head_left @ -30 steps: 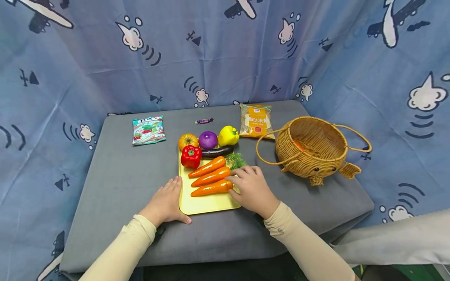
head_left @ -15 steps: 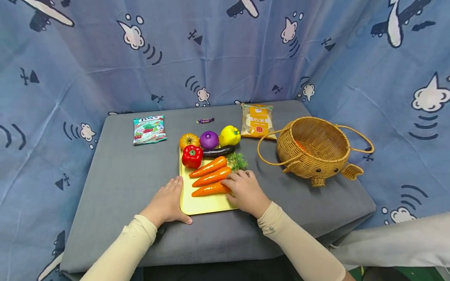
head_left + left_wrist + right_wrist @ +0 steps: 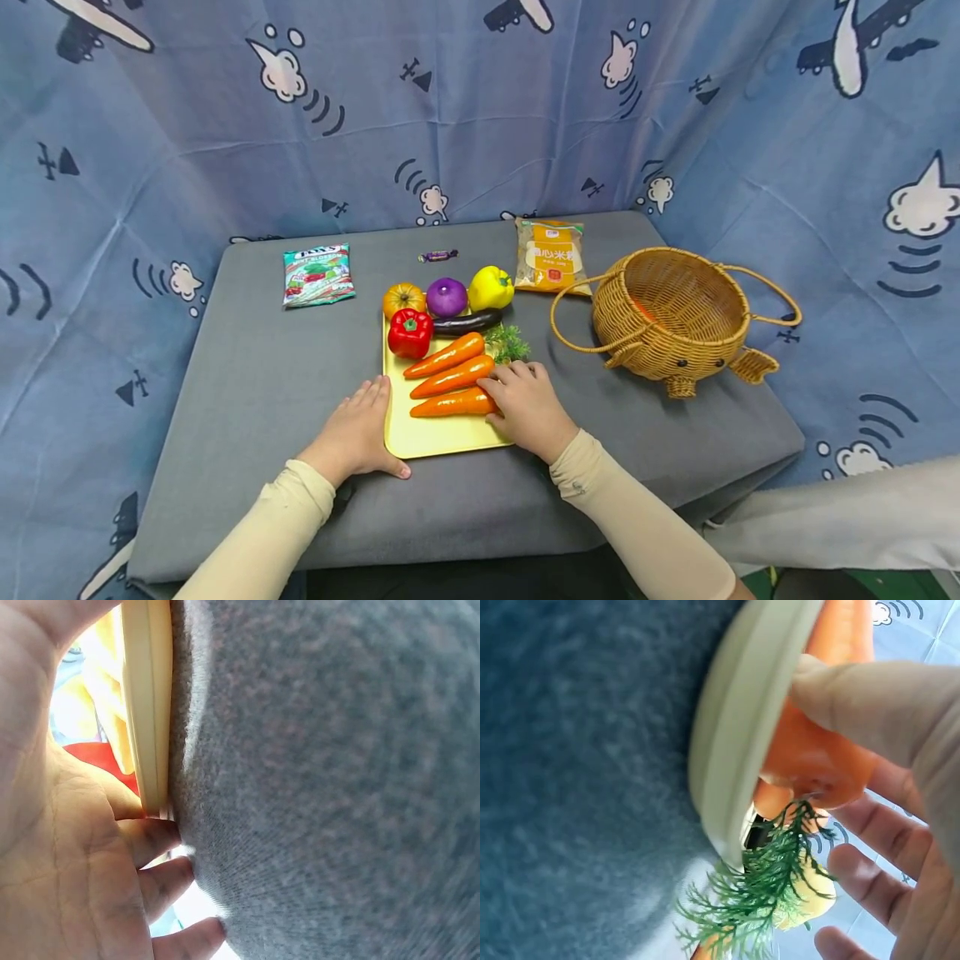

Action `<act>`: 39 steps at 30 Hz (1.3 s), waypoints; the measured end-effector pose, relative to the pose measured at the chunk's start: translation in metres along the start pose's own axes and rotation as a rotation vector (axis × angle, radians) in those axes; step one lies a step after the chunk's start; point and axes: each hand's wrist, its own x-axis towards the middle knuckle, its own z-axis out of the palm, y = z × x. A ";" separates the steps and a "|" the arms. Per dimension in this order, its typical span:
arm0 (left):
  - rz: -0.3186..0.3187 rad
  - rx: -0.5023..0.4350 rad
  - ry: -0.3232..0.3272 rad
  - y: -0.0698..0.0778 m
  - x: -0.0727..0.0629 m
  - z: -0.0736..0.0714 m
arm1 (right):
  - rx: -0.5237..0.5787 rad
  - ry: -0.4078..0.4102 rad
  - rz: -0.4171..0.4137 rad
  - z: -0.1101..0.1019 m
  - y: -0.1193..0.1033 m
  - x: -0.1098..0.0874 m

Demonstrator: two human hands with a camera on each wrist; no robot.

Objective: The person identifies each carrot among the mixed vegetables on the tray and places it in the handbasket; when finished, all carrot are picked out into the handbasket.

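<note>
Three orange carrots lie side by side on a yellow tray (image 3: 442, 437). My right hand (image 3: 534, 412) pinches the thick end of the nearest carrot (image 3: 453, 403); in the right wrist view the thumb (image 3: 855, 694) is on one side of it and fingers are on the other. Green leaves (image 3: 772, 877) hang off that end. My left hand (image 3: 358, 433) rests along the tray's left side, fingers straight and thumb at the near corner. Behind the carrots sit a red bell pepper (image 3: 410, 333), an eggplant (image 3: 468, 322), a yellow bell pepper (image 3: 491, 288), a round purple vegetable (image 3: 447, 297) and a small pumpkin (image 3: 403, 300).
A wicker basket (image 3: 660, 333) with looped handles stands at the right, something orange inside. A yellow grain bag (image 3: 551, 257) lies at the back, a purple-wrapped candy (image 3: 438, 256) left of it. A teal snack packet (image 3: 318, 277) is at the back left of the grey table (image 3: 255, 400).
My right hand has moved a little left and its fingers have come round the nearest carrot's thick end. The left hand has stayed at the tray's edge.
</note>
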 end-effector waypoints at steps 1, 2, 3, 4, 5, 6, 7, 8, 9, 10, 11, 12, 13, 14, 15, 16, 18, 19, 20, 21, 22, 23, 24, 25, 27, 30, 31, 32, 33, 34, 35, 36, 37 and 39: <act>0.001 0.003 0.002 0.000 0.000 0.000 | -0.002 0.002 -0.002 0.000 0.000 0.000; 0.002 0.005 0.003 0.000 0.000 0.000 | -0.003 0.004 -0.004 0.000 0.000 0.000; 0.004 0.007 0.005 0.000 -0.001 0.000 | -0.004 0.005 -0.006 0.001 0.001 -0.001; 0.006 0.008 0.007 0.000 -0.001 0.000 | -0.005 0.006 -0.008 0.001 0.001 -0.001; 0.007 0.009 0.008 0.000 -0.001 0.000 | -0.005 0.005 -0.009 0.001 0.001 -0.001; 0.009 0.009 0.010 0.000 -0.001 0.000 | -0.006 0.001 -0.010 0.001 0.001 -0.001; 0.010 0.008 0.011 0.000 -0.001 -0.001 | -0.004 0.000 -0.012 0.001 0.001 -0.001; 0.012 0.006 0.012 0.001 -0.002 -0.001 | -0.004 -0.002 -0.014 0.001 0.002 -0.002; 0.013 0.005 0.013 0.001 -0.002 -0.001 | -0.001 -0.006 -0.015 0.001 0.002 -0.002; 0.015 0.005 0.014 0.002 -0.002 -0.002 | -0.001 -0.007 -0.016 0.000 0.002 -0.003; 0.017 0.003 0.015 0.002 -0.002 -0.002 | 0.000 -0.007 -0.017 -0.002 0.002 -0.004; 0.019 0.002 0.015 0.003 -0.003 -0.002 | 0.000 -0.005 -0.019 -0.004 0.002 -0.004; 0.021 0.001 0.017 0.003 -0.003 -0.002 | 0.002 0.003 -0.020 -0.006 0.002 -0.005; 0.022 0.004 0.016 0.003 -0.003 -0.002 | 0.002 0.009 -0.020 -0.008 0.002 -0.005; 0.025 0.004 0.018 0.003 -0.003 -0.002 | 0.008 0.021 -0.020 -0.010 0.002 -0.006; 0.027 0.008 0.018 0.003 -0.003 -0.002 | 0.008 0.039 -0.021 -0.013 0.002 -0.006; 0.033 0.011 0.020 0.003 -0.003 -0.001 | 0.010 0.082 -0.025 -0.020 0.003 -0.007; 0.035 0.015 0.022 0.003 -0.003 -0.001 | 0.010 0.102 -0.025 -0.023 0.004 -0.008; 0.034 0.016 0.020 0.003 -0.002 0.000 | 0.007 0.122 -0.025 -0.027 0.005 -0.009; 0.035 0.015 0.023 0.002 -0.003 0.000 | 0.006 0.139 -0.022 -0.031 0.007 -0.009; 0.032 0.016 0.021 0.002 -0.002 0.000 | -0.002 0.153 -0.017 -0.035 0.009 -0.010; 0.030 0.013 0.022 0.001 -0.002 0.000 | -0.007 0.162 -0.010 -0.039 0.011 -0.010; 0.024 0.013 0.021 0.001 -0.003 0.000 | -0.009 0.167 0.001 -0.043 0.014 -0.011; 0.022 0.011 0.022 0.000 -0.003 0.000 | -0.015 0.175 0.012 -0.047 0.017 -0.011; 0.019 0.007 0.024 0.000 -0.004 0.000 | -0.024 0.193 0.040 -0.055 0.024 -0.012; 0.020 0.010 0.023 0.000 -0.004 0.000 | -0.034 0.237 0.080 -0.067 0.037 -0.015; 0.021 0.010 0.021 0.000 -0.004 0.000 | -0.036 0.255 0.094 -0.071 0.042 -0.016; 0.023 0.010 0.020 0.000 -0.004 0.000 | -0.034 0.273 0.108 -0.075 0.047 -0.018; 0.025 0.011 0.021 0.000 -0.003 0.000 | -0.031 0.293 0.121 -0.079 0.052 -0.019; 0.029 0.010 0.022 0.000 -0.004 0.000 | -0.031 0.313 0.133 -0.082 0.057 -0.021; 0.033 0.011 0.026 0.001 -0.004 0.000 | -0.032 0.331 0.148 -0.085 0.063 -0.022; 0.035 0.011 0.028 0.001 -0.004 0.000 | -0.031 0.349 0.164 -0.089 0.067 -0.024; 0.037 0.012 0.031 0.001 -0.004 0.000 | -0.031 0.366 0.182 -0.092 0.072 -0.026; 0.040 0.014 0.036 0.000 -0.004 0.001 | -0.037 0.399 0.219 -0.098 0.081 -0.030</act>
